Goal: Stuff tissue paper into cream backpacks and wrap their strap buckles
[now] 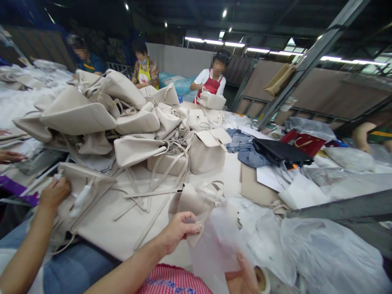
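Observation:
In front of me a beige handbag lies on the table, partly behind a thin sheet. My left hand is closed, thumb and fingers pinching the bag's flap near a small metal fitting. A translucent white sheet hangs over the bag's right side, its lower edge between the thumb and fingers of my right hand. Right beside that hand stands a roll of tape, partly cut off by the frame.
A big pile of beige handbags covers the table's left and middle. A co-worker's hand touches another bag at left. Clear plastic bags bunch at right, near a metal beam. Several people work across the table.

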A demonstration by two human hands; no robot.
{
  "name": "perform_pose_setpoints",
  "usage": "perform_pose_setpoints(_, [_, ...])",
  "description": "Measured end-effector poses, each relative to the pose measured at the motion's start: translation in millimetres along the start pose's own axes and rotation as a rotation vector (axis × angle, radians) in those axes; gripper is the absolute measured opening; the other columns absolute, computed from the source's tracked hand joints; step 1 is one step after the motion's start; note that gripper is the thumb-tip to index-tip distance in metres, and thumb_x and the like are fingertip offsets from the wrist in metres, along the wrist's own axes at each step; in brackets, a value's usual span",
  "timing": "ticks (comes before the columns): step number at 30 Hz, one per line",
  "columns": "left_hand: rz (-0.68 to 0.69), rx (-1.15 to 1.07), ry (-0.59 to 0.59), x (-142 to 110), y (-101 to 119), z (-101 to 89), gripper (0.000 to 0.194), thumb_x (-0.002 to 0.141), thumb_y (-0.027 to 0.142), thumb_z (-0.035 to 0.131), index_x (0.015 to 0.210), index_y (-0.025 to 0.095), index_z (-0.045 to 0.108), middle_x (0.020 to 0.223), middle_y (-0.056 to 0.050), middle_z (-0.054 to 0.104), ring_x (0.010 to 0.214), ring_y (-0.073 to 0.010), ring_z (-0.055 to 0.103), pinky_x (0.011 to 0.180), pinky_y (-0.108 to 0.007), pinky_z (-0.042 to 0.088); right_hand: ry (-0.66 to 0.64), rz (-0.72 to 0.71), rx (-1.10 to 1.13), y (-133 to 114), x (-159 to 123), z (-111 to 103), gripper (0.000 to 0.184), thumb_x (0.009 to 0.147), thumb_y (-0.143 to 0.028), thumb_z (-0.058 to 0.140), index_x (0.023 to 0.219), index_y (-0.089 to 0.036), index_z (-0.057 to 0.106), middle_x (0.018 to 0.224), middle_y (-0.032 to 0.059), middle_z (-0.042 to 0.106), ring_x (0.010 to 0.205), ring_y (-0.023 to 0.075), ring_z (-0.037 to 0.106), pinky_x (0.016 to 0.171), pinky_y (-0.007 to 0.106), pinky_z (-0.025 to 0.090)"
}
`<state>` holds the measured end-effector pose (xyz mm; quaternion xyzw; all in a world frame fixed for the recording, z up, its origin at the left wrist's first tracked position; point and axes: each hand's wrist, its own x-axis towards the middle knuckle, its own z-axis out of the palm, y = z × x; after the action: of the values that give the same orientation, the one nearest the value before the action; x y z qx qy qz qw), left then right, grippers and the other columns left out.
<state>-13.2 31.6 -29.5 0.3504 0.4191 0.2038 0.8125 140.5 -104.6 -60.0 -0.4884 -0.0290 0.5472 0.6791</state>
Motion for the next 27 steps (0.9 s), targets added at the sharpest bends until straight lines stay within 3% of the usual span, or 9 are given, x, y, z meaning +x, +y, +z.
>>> perform_pose_setpoints(2, [-0.005,0.042,-0.041,-1.5,10.7,-5.5,0.028,0.049,0.024,0.077,0.066,0.015,0.056,0.061,0.002,0.061,0.056,-0.0099,0.053,0.055,-0.021,0.039,-0.026,0.094,0.121,-19.0,-3.8,-4.8,0.053,0.069,-0.065,0.063,0.101,-0.024,0.07,0.101,0.0104,0.074,0.088,0.028,0.069,0.077,0.043,0.054])
perform_pose_setpoints(4, [-0.028,0.104,-0.101,-2.8,21.2,-9.1,0.025,0.049,0.021,0.075,0.064,0.014,0.056,0.059,0.002,0.062,0.055,-0.01,0.053,0.055,-0.021,0.039,-0.09,0.139,0.103,-38.9,-4.2,-4.7,0.06,0.069,-0.07,0.059,0.105,-0.023,0.069,0.104,0.0128,0.073,0.086,0.0278,0.069,0.076,0.042,0.053])
perform_pose_setpoints(9, [-0.029,0.221,-0.179,-1.6,33.7,-8.0,0.021,0.049,0.017,0.075,0.062,0.014,0.059,0.055,0.002,0.062,0.053,-0.0107,0.053,0.053,-0.022,0.038,-0.242,0.125,-0.384,-62.9,6.4,21.4,0.041,0.069,-0.045,0.074,0.1,-0.018,0.07,0.083,0.0058,0.074,0.07,0.0197,0.065,0.065,0.029,0.05])
perform_pose_setpoints(12, [-0.011,0.049,-0.168,1.3,28.5,-8.7,0.023,0.052,0.022,0.077,0.066,0.014,0.06,0.059,0.0,0.064,0.055,-0.0115,0.055,0.056,-0.023,0.04,-0.231,0.089,-0.481,-53.3,11.7,39.9,0.033,0.069,-0.04,0.075,0.091,-0.016,0.071,0.074,0.0028,0.072,0.065,0.0174,0.063,0.059,0.026,0.049])
perform_pose_setpoints(15, [-0.063,-0.209,-0.176,4.4,14.8,-14.0,0.032,0.054,0.031,0.079,0.076,0.012,0.065,0.07,-0.004,0.068,0.066,-0.0155,0.061,0.069,-0.028,0.046,-0.118,0.036,-0.352,-31.7,13.2,47.0,0.035,0.065,-0.04,0.078,0.09,-0.018,0.069,0.082,0.0041,0.074,0.075,0.0213,0.066,0.066,0.03,0.052])
perform_pose_setpoints(18, [-0.102,-0.225,-0.161,6.7,2.7,-17.8,0.035,0.051,0.033,0.079,0.074,0.01,0.066,0.069,-0.006,0.066,0.068,-0.0182,0.061,0.073,-0.031,0.046,-0.007,0.007,-0.25,-11.1,13.5,42.6,0.039,0.06,-0.039,0.081,0.091,-0.02,0.068,0.087,0.0039,0.075,0.08,0.0238,0.068,0.069,0.033,0.054])
perform_pose_setpoints(21, [0.037,0.013,-0.036,6.7,4.5,-13.7,0.026,0.063,0.037,0.07,0.067,0.012,0.063,0.063,-0.003,0.06,0.061,-0.0155,0.054,0.063,-0.028,0.041,0.05,-0.026,-0.279,-0.7,14.5,32.9,0.041,0.058,-0.041,0.082,0.09,-0.02,0.068,0.086,0.0029,0.076,0.08,0.0246,0.069,0.07,0.033,0.055])
perform_pose_setpoints(24, [0.333,0.467,0.139,4.1,18.6,-2.1,0.023,0.075,0.032,0.056,0.058,0.017,0.054,0.055,0.002,0.048,0.055,-0.0121,0.044,0.057,-0.025,0.031,0.09,-0.038,-0.367,1.0,16.4,24.0,0.045,0.054,-0.043,0.084,0.089,-0.018,0.069,0.084,0.0036,0.077,0.08,0.0264,0.069,0.07,0.034,0.056])
perform_pose_setpoints(27, [0.509,0.742,0.183,0.9,32.5,10.1,0.024,0.082,0.026,0.046,0.06,0.018,0.049,0.054,0.004,0.043,0.055,-0.0118,0.042,0.058,-0.026,0.028,0.086,-0.018,-0.421,-0.9,18.9,20.3,0.047,0.053,-0.043,0.084,0.089,-0.017,0.069,0.082,0.005,0.077,0.079,0.0284,0.07,0.067,0.036,0.057])
